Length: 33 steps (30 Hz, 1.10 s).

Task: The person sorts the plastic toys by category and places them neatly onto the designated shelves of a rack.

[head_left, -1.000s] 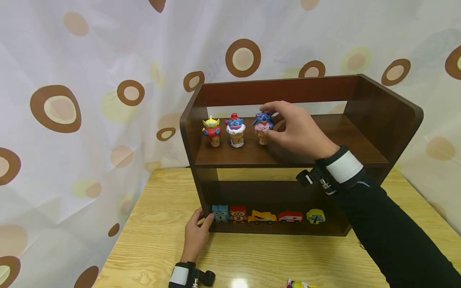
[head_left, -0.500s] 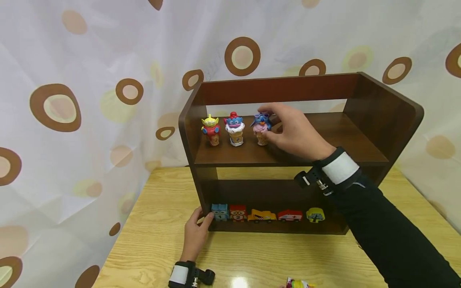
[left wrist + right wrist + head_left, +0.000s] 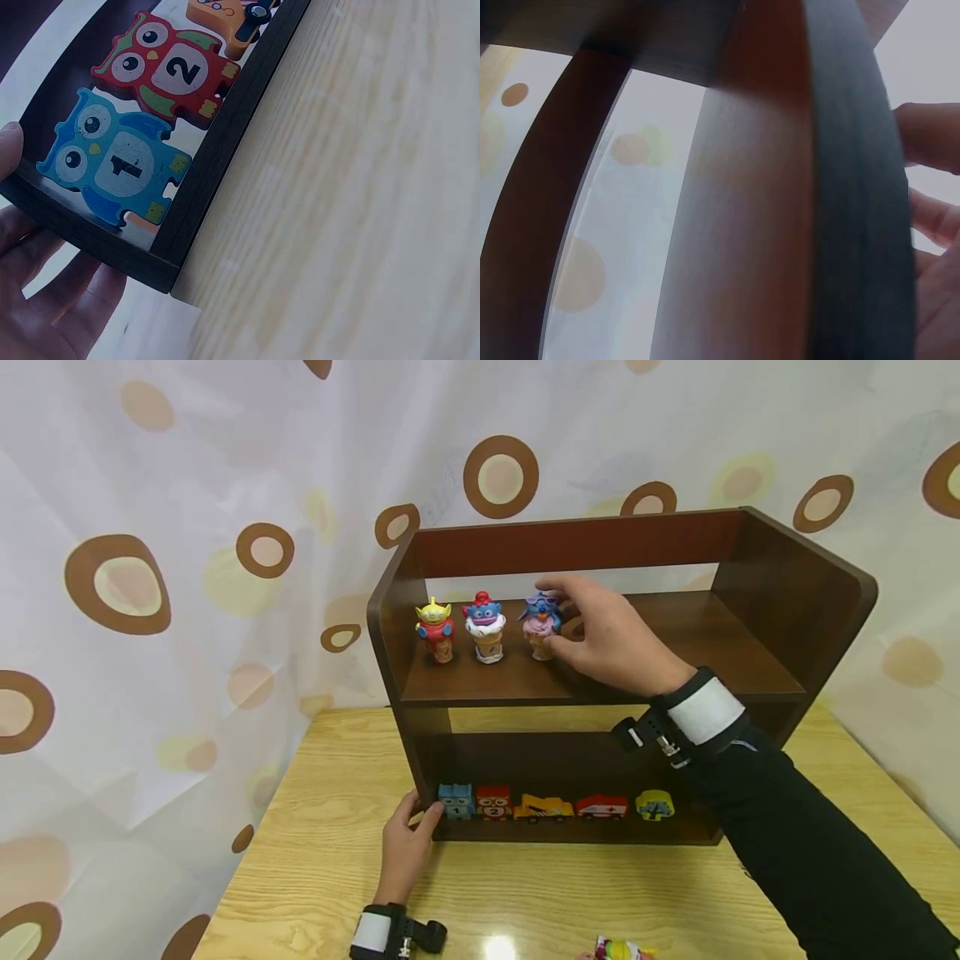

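On the upper board of a dark brown two-tier shelf [image 3: 750, 652], my right hand [image 3: 618, 635] holds a blue ice-cream-cone figurine [image 3: 540, 625] with pink cream. Thumb is at its cone, forefinger at its head; the figurine stands upright. To its left are a blue figurine with a red hat [image 3: 485, 627] and a green-headed alien figurine [image 3: 436, 631]. Low down, my left hand [image 3: 405, 847] grips the shelf's left side panel, thumb inside and fingers outside in the left wrist view. In the right wrist view, the shelf board hides the figurine and most of the hand.
Along the lower tier stand a blue owl block [image 3: 112, 161], a red owl block [image 3: 166, 67], a yellow truck [image 3: 543, 808], a red ambulance [image 3: 602, 807] and a yellow tree block [image 3: 655, 805]. A colourful toy [image 3: 621, 949] lies at the table's [image 3: 300, 860] front edge.
The view has shifted slightly. My right hand stays at the blue figurine, which has hardly moved. The left hand keeps its place on the side panel.
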Tool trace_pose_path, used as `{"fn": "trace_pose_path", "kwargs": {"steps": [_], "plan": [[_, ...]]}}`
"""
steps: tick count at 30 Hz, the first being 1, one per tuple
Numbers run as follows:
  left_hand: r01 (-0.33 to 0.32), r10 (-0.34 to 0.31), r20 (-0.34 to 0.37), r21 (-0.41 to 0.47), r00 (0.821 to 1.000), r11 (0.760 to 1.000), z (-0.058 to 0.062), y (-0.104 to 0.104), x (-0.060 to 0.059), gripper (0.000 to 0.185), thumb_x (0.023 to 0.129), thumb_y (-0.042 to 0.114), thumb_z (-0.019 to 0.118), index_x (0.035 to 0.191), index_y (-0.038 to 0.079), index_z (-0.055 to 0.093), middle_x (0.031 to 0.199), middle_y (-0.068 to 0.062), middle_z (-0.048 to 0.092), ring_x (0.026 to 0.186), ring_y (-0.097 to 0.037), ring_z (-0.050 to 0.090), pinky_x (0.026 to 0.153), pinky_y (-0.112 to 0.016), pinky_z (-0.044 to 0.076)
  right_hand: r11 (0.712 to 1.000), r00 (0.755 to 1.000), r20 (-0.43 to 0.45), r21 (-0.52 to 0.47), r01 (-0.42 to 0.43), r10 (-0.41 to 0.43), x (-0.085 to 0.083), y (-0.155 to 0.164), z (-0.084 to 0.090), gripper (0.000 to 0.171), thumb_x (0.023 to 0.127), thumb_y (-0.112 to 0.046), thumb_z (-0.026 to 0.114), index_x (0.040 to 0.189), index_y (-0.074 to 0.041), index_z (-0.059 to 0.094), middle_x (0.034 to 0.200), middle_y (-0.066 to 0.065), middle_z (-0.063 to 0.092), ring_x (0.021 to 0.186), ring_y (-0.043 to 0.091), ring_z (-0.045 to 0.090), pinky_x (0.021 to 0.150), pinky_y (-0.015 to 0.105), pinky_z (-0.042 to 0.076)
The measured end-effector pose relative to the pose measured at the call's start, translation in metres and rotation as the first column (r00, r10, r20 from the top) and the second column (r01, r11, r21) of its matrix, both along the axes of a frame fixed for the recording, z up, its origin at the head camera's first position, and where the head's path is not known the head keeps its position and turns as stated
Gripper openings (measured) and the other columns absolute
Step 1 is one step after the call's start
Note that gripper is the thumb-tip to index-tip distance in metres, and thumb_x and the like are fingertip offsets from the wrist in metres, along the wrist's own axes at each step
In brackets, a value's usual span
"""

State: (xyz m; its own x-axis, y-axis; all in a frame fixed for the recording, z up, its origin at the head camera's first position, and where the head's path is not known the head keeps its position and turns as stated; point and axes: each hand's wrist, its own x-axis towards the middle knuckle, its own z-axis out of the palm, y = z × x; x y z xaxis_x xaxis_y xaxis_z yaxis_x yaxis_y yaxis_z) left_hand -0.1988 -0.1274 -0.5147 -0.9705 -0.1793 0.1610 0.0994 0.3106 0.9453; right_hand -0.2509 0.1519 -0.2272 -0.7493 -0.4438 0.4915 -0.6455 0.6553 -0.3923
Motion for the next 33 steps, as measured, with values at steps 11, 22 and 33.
{"fn": "trace_pose_path", "kwargs": {"steps": [11,22,33], "plan": [[-0.003,0.003,-0.019,-0.001,1.0,1.0,-0.003,-0.004,0.0,0.04,0.097,0.032,0.064,0.133,0.014,0.061,0.131,-0.009,0.065,0.123,-0.031,0.06,0.1,-0.05,0.053,0.999,0.989,-0.14,-0.001,0.041,-0.041,0.016,0.007,-0.002,0.059,0.09,-0.009,0.07,0.142,0.001,0.045,0.141,0.022,0.051,0.13,0.037,0.049,0.109,0.055,0.043],[0.003,-0.004,-0.03,-0.025,1.0,1.0,0.0,-0.002,0.0,0.039,0.098,0.028,0.063,0.132,0.011,0.061,0.13,-0.012,0.066,0.122,-0.031,0.06,0.099,-0.049,0.053,0.999,0.848,-0.529,0.013,-0.043,0.043,0.079,0.012,-0.018,0.039,0.084,-0.007,0.074,0.12,0.0,0.064,0.127,0.022,0.059,0.124,0.043,0.047,0.108,0.055,0.036],[0.01,-0.01,-0.029,-0.01,1.0,1.0,-0.003,-0.002,0.001,0.039,0.097,0.03,0.063,0.132,0.012,0.061,0.128,-0.013,0.066,0.122,-0.032,0.06,0.099,-0.048,0.054,0.989,0.927,-0.353,0.116,-0.09,0.126,0.133,0.031,-0.094,0.041,0.104,-0.047,0.037,0.109,-0.023,0.069,0.117,-0.007,0.064,0.115,0.016,0.054,0.103,0.016,0.038]]}}
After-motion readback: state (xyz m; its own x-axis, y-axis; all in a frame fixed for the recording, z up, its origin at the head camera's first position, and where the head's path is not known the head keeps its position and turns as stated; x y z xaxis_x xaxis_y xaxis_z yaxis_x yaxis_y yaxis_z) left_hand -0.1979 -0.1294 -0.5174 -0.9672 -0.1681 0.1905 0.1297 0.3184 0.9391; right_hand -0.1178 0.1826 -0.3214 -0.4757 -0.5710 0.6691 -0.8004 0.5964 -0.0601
